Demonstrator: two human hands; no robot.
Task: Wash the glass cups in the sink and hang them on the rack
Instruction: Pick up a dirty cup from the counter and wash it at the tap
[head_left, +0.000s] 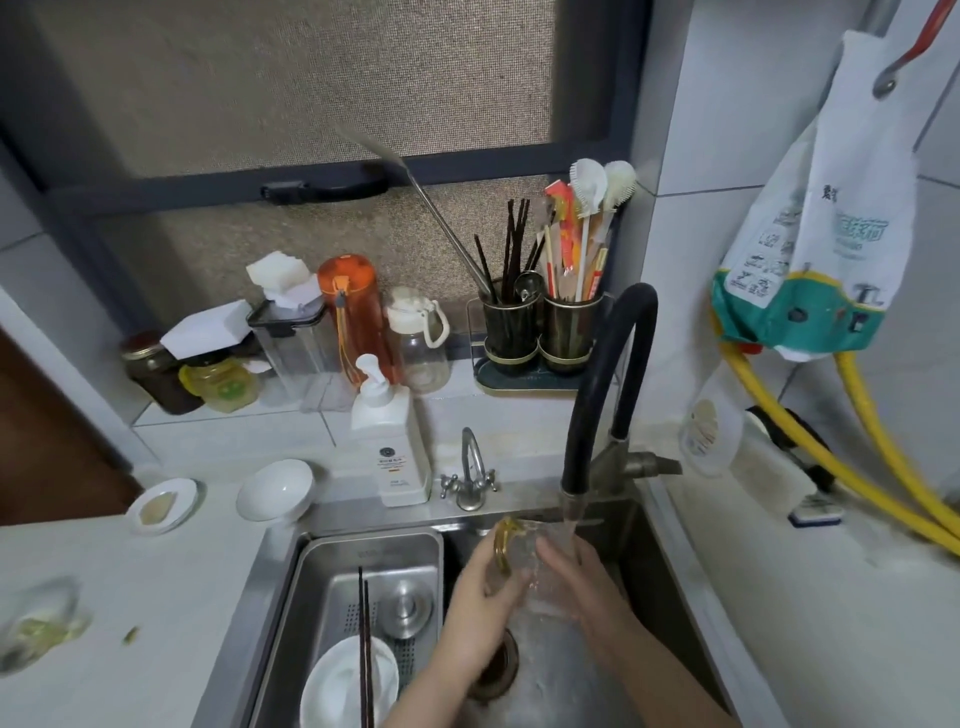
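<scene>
A clear glass cup (540, 561) with an amber handle (503, 545) is held over the steel sink (644, 577), under water running from the black faucet (592, 395). My left hand (480, 587) grips the cup on its handle side. On the other side my right hand (576, 577) wraps around the cup's body, beneath the stream. The cup's lower part is blurred by water and hidden between my hands. No rack shows in this view.
A metal drain basket (374, 571) in the sink's left half holds a white bowl (348, 680), dark chopsticks (363, 649) and a strainer plug. A soap pump bottle (389, 447), small tap (470, 473), white bowl (275, 488) and saucer (163, 506) line the counter. Utensil holders (540, 327) stand behind.
</scene>
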